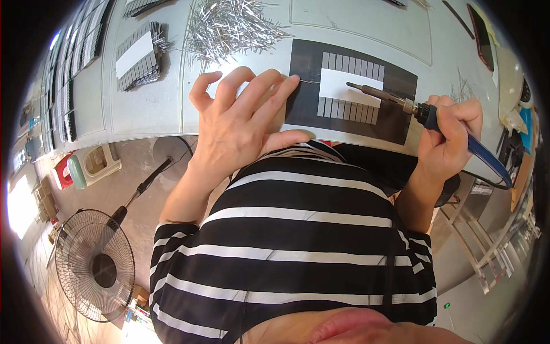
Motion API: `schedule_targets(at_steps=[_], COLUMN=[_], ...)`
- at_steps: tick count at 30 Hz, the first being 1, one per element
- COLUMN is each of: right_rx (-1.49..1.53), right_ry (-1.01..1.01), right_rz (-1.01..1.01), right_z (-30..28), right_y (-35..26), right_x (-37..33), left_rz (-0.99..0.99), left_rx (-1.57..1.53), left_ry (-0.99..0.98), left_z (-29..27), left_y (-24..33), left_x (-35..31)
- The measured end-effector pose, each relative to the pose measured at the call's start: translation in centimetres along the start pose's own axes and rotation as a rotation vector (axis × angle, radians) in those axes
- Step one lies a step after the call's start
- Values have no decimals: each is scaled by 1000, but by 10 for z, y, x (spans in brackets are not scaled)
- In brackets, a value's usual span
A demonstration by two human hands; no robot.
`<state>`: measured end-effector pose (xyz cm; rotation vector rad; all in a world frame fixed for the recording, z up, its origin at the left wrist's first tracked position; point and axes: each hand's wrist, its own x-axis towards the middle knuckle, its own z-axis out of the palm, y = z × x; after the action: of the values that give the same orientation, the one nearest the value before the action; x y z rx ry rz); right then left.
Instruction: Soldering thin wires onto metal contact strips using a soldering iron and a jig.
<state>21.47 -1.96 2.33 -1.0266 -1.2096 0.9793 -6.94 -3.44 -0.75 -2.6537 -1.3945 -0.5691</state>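
Observation:
My right hand (452,135) grips a soldering iron (381,93) by its dark handle, a blue cord trailing from it. The iron's tip points left, over the white middle band of a flat panel (335,83) with grey segments in rows along its upper and lower sides. Under the panel lies a black mat (395,129). My left hand (238,114) rests with fingers apart at the mat's left edge. Its index fingertip is by the end of a thin metal strip (308,81) that runs toward the panel; whether it presses on the strip I cannot tell.
A heap of thin silvery strips (232,28) lies beyond my left hand. Left of it is a stack of similar segmented panels (137,57), with more rows at the far left. A phone-like dark object (480,37) lies at far right. A fan (97,266) stands on the floor.

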Motion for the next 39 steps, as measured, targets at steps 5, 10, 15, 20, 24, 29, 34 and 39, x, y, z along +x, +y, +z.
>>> schedule_targets(at_steps=[5, 10, 15, 20, 24, 29, 34, 39], right_rx=[91, 64, 46, 40, 50, 39, 29, 45], right_ry=[6, -109, -120, -118, -106, -102, -113, -164], right_rz=[-63, -99, -123, -115, -92, -77, -96, -132], right_z=[13, 16, 17, 17, 19, 20, 21, 23], right_y=[6, 8, 9, 9, 8, 7, 11, 14], right_x=[1, 1, 1, 1, 1, 2, 3, 4], left_rz=[6, -3, -4, -8, -16, -2, 4, 3], left_rx=[-10, -24, -24, 2, 10, -10, -10, -16], left_ry=[9, 14, 19, 38, 38, 44, 30, 22], left_z=[1, 1, 2, 3, 3, 4, 2, 1], left_y=[0, 0, -1, -1, -1, -1, 1, 2], left_x=[0, -1, -2, -2, -3, -2, 0, 1])
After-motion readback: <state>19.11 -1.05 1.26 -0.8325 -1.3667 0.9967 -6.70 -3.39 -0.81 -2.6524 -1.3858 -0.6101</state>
